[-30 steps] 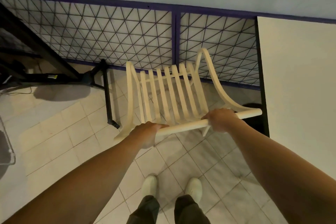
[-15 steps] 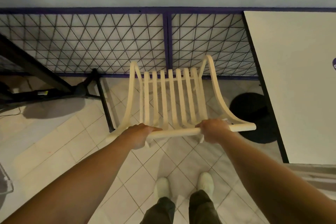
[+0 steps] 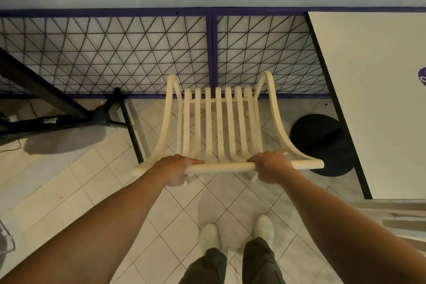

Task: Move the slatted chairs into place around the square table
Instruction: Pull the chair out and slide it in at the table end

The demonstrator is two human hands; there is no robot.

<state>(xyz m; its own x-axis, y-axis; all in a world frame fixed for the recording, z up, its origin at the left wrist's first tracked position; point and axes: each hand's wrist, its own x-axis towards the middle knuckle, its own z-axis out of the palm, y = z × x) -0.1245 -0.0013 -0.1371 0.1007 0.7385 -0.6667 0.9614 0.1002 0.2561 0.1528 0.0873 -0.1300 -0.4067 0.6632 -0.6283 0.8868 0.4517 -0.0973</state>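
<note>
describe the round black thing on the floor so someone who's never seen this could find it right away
Start at the white square table along the right edge of the view. Under its left edge, on the tiled floor, lies a flat round black base, just right of the cream slatted chair held by both hands. It is the only solid dark disc on the pale tiles; the other dark floor items at left are thin bars.
</note>
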